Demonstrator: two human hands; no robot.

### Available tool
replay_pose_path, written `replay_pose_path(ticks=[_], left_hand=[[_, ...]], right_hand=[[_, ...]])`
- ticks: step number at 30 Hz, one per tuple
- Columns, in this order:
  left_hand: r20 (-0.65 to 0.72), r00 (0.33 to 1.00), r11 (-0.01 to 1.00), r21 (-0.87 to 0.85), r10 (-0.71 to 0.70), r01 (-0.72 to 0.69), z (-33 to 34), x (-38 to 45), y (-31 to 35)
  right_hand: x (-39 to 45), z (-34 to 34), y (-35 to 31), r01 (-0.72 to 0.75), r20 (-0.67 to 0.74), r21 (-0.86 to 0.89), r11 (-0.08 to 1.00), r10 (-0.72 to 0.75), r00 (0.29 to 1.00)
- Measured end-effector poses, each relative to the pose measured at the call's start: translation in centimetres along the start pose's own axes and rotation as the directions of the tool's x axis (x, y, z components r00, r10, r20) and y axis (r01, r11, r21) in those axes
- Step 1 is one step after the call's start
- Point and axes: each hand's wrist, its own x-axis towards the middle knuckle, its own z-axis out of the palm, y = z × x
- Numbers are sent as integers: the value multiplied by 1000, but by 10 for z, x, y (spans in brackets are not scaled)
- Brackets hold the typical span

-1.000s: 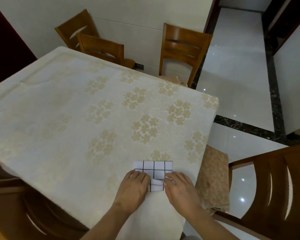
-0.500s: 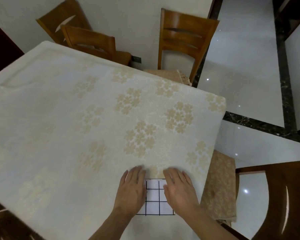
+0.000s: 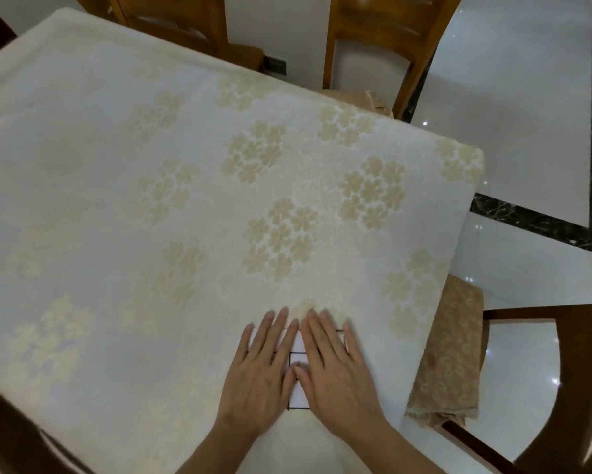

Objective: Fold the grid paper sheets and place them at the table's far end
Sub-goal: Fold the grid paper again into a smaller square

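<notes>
matt white grid paper (image 3: 298, 395); woven floral tablecloth (image 3: 185, 200); varnished wood chair (image 3: 383, 32); glossy floor tiles (image 3: 510, 97).

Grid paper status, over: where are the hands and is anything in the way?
Left hand and right hand flat, pressing the grid paper. Paper folded small, at the near edge of the table, not yet placed. Nothing in the way on the cloth beyond.

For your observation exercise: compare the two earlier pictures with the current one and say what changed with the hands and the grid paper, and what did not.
A second ago both hands pinched the grid paper, turning its near part up. Now the left hand and right hand lie flat on it, fingers straight, pressing it down, closer together than half a second ago. The paper remains at the near edge of the table.
</notes>
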Motion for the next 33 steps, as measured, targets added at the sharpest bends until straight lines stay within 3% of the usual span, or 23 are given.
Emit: replay_pose_path(ticks=[4,13,33], left_hand=[[-4,1000,1000,1,-1,1,6,-2,-2],[-40,999,1000,-10,-11,11,13,-1,-5],[-68,997,1000,16,-23,24,14,-25,-30]], right_hand=[[0,0,10,-33,24,10,999,32,999],[-7,10,15,-94,-74,19,995,95,993],[-12,9,10,-149,-46,-82,985,145,988]])
